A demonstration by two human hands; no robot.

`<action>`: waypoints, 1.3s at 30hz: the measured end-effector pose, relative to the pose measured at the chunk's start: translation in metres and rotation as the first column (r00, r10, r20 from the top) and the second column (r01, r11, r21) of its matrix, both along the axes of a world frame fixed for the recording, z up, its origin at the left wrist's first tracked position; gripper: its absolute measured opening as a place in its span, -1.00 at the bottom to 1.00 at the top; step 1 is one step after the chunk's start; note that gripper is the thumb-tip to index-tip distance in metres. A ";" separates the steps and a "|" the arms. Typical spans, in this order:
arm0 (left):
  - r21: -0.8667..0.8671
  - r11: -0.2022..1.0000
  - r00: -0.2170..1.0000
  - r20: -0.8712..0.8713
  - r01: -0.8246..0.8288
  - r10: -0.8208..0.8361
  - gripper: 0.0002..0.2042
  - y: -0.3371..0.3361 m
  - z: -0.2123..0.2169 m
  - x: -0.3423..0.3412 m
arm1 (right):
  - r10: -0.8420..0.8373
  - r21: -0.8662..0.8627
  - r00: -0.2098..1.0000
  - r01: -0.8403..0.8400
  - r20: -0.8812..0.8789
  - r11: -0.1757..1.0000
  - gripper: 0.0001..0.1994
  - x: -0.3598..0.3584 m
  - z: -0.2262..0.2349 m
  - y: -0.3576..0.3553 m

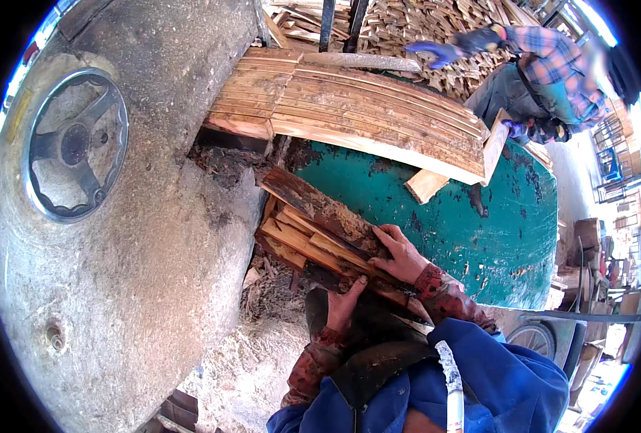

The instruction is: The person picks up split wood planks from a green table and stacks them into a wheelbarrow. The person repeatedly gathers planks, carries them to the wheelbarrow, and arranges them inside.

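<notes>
"What is closest to the lens?"

"A white stick with a crumbly grey end (451, 382), jutting up in front of a worker's blue jacket (504, 372)."

"And the hands?"

"Both grasp a bundle of split wood (299, 242). The right hand (401, 256) clasps its bark-covered right side; the left hand (345, 304) hooks a thumb over the near left edge, its fingers hidden."

"Where is the bundle?"

"Between a dusty grey machine housing (154, 238), fitted with a handwheel (75, 144), and a chipped green table (436, 238). What supports it cannot be seen."

"Beyond that?"

"Rough boards (385, 115) lie packed side by side along the table's far edge. At their right end, a co-worker (551, 86) in plaid and gloves holds one board, the other arm outstretched. Behind rises a heap of wood slats (428, 29)."
</notes>
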State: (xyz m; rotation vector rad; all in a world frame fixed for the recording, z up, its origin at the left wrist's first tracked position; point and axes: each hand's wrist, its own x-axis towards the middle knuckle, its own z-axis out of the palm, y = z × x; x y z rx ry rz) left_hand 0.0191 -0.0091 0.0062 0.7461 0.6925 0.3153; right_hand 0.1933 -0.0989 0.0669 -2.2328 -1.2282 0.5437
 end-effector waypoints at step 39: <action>-0.086 0.995 0.998 -0.022 0.059 -0.061 -0.62 -0.007 -0.015 -0.013 | 0.029 0.200 0.995 -0.009 -0.100 0.980 -0.71 -0.080 0.049 -0.035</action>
